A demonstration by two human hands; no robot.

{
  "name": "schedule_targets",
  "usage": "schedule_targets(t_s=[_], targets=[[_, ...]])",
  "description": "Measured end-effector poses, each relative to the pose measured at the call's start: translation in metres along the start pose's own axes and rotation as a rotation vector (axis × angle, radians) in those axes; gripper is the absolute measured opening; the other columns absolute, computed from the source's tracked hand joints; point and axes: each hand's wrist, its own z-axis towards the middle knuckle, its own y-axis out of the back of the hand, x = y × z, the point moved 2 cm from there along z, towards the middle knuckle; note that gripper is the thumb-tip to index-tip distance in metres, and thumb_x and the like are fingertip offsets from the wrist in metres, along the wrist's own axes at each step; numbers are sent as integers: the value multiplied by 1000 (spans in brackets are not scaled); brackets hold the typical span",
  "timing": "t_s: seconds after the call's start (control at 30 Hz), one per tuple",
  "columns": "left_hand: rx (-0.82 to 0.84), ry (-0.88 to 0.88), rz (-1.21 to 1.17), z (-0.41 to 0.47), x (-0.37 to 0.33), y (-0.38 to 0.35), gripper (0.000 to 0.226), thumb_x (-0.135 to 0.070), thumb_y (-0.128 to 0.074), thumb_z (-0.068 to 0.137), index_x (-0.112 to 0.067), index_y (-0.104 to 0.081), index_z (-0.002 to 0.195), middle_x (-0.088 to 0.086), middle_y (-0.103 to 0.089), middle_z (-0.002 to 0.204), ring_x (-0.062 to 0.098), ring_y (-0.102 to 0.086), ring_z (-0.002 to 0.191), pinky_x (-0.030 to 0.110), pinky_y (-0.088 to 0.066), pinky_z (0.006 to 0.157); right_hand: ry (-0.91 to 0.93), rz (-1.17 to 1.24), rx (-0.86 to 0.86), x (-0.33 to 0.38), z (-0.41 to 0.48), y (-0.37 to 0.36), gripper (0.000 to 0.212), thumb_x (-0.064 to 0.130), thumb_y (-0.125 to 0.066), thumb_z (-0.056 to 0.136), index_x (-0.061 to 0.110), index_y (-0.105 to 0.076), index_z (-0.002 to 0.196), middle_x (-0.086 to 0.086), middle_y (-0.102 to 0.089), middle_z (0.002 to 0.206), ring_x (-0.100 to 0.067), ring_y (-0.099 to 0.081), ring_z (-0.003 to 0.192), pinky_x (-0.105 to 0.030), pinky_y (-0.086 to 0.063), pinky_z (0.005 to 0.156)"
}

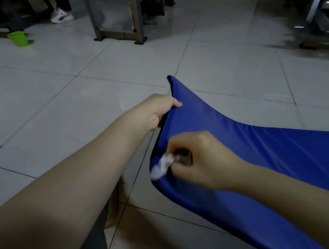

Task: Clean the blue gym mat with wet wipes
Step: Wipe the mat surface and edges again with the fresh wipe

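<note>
Open tile floor (56, 101) left of mat (267, 152); metal frame (115, 13), green cup (18, 38) at far edge.

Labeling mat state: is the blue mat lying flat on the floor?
No: the left hand grips the blue mat by its edge, raised off the floor.

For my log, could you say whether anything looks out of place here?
One end of the blue gym mat curls up off the floor because the left hand grips its edge; the right hand pinches a wet wipe.
</note>
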Motion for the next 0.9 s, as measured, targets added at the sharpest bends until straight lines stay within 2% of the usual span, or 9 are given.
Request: schedule_targets(t_s=[0.1, 0.17, 0.3, 0.37, 0.43, 0.57, 0.63, 0.77, 0.9], targets=[[72, -25, 40, -9, -2, -8, 5, -3, -60, 85, -5, -62, 81, 7, -68, 60, 20, -66, 52, 28, -55, 52, -275, 26, -244, -30, 15, 19, 7, 9, -62, 92, 16, -61, 93, 3, -63, 75, -16, -57, 66, -41, -51, 63], [57, -35, 60, -11, -3, -11, 9, 1, -58, 79, -3, -58, 72, 10, -61, 52, 18, -57, 40, 23, -47, 42, -302, 73, -289, -33, 20, 20, 9, 6, -60, 94, 15, -63, 97, 1, -63, 75, -16, -58, 64, -41, -51, 61], [-32, -61, 9, -1, -5, -6, 15, -13, -70, 87, -5, -70, 100, 9, -78, 84, 26, -76, 78, 38, -63, 72, 46, 95, -33, 7, 8, -3, 9, 12, -60, 91, 19, -67, 92, 7, -61, 80, -14, -56, 71, -25, -46, 60], [-38, -63, -19, 2, -4, -4, 17, -16, -72, 88, -7, -71, 103, 6, -79, 85, 24, -76, 78, 34, -62, 67, 148, 100, 68, 17, 4, -6, 8, 17, -61, 91, 18, -68, 91, 8, -61, 83, -15, -57, 73, -26, -46, 61], [-30, -73, -34, 3, -4, -5, 20, -17, -72, 88, -6, -70, 104, 7, -79, 84, 24, -77, 75, 34, -62, 65, 86, 90, -9, 6, 9, 4, 11, 8, -62, 89, 15, -70, 94, 4, -64, 84, -16, -59, 73, -31, -49, 63], [1, -80, -52, -3, -8, -12, 23, -11, -74, 82, -1, -69, 101, 10, -76, 80, 25, -74, 70, 35, -61, 67, -262, 73, -297, -22, 16, 25, 17, 2, -59, 93, 14, -70, 96, -4, -66, 78, -19, -59, 68, -48, -50, 67], [38, -57, -59, -7, -11, -13, 18, -10, -70, 79, -3, -68, 96, 11, -73, 76, 25, -71, 65, 37, -60, 71, -170, 96, -232, -11, 13, 19, 15, 4, -60, 93, 16, -69, 94, 1, -66, 79, -16, -59, 69, -41, -51, 66], [75, -52, -37, -7, -11, -9, 11, -6, -62, 77, -6, -64, 88, 7, -71, 68, 20, -68, 56, 27, -58, 62, 89, 100, 92, 21, -1, 3, 11, 17, -58, 90, 18, -68, 92, 9, -61, 86, -14, -58, 76, -24, -48, 63], [98, -65, -62, -9, -10, -12, 11, -7, -65, 82, -4, -67, 92, 10, -73, 78, 24, -70, 70, 38, -60, 80, 8, 148, -8, 6, 4, 22, 10, 8, -62, 90, 14, -69, 94, 3, -64, 87, -19, -58, 75, -33, -49, 65]])
